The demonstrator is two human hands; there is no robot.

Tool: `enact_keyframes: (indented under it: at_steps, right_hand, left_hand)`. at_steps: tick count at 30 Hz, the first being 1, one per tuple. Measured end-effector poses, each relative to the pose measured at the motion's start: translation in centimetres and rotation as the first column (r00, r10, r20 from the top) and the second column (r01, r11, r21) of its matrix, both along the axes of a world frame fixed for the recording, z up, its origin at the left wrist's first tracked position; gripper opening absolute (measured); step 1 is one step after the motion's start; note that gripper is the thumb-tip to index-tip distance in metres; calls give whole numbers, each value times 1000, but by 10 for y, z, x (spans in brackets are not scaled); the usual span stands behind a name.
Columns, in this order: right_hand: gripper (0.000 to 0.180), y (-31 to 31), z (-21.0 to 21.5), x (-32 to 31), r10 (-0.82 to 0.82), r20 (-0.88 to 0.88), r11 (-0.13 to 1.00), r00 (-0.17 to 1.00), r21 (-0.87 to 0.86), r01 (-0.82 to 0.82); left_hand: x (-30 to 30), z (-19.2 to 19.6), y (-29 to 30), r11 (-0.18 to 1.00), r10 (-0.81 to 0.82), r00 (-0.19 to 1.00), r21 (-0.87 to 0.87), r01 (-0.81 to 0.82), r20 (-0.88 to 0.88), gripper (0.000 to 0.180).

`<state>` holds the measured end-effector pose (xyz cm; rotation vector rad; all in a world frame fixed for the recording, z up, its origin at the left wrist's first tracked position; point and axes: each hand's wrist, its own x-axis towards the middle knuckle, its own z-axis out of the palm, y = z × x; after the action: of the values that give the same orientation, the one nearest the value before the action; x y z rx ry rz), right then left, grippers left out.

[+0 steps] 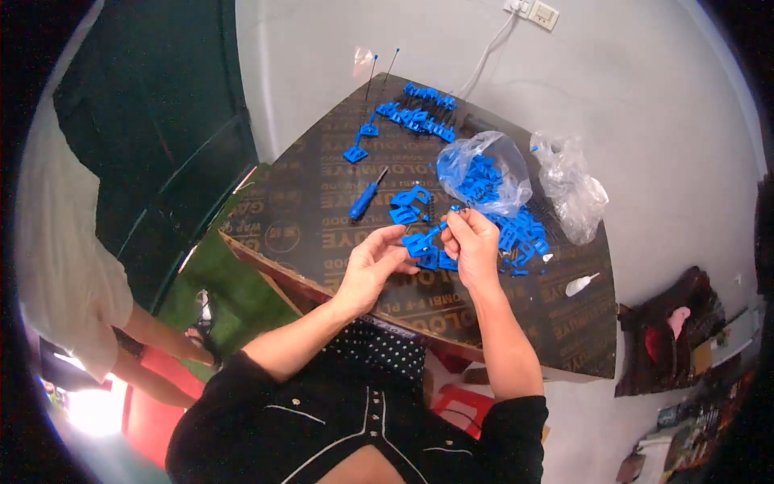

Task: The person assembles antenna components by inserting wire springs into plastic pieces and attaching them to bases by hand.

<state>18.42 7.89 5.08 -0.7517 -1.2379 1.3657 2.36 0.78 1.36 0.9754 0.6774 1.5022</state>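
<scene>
Between my two hands is a blue plastic part (417,245) with a flat square base and a thin stem. The fingers of my left hand (372,269) are closed on the edge of its base. My right hand (474,246) pinches the upper end of the stem, where a small dark piece shows, too small to name. Just beyond lie loose blue clips (410,203), and more blue pieces (436,259) rest on the table below the held part. To the left, a screwdriver (368,199) with a blue handle lies on the dark printed tabletop (322,206).
An open clear bag (509,155) of blue parts stands right of centre, a loose pile (522,234) beside it. Farther right are a crumpled plastic bag (571,189) and a small white bottle (581,284). Assembled blue pieces (418,119) line the far edge. Another person (72,242) stands left.
</scene>
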Motion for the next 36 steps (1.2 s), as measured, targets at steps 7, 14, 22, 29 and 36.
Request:
enact_keyframes:
  at_steps: [7, 14, 22, 29, 36]
  right_hand:
    - [14, -3, 4, 1, -1, -10, 1000, 1000, -3, 1]
    - [14, -2, 5, 2, -30, -32, 1000, 999, -9, 30]
    - [13, -2, 3, 0, -8, -32, 1000, 999, 0, 8]
    - [13, -7, 5, 1, 46, -37, 999, 998, 6, -46]
    - [15, -8, 4, 2, 108, -39, 993, 993, 53, -106]
  left_hand:
    - [-4, 4, -3, 986, 166, 985, 26, -166, -33, 36]
    - [-6, 5, -1, 975, 219, 976, 44, -218, -12, 29]
    - [-10, -4, 3, 973, 199, 977, 103, -207, 81, 10]
    - [-8, -1, 3, 985, 175, 984, -4, -175, 37, 19]
    - [-1, 21, -9, 999, -13, 999, -45, 14, 32, 33]
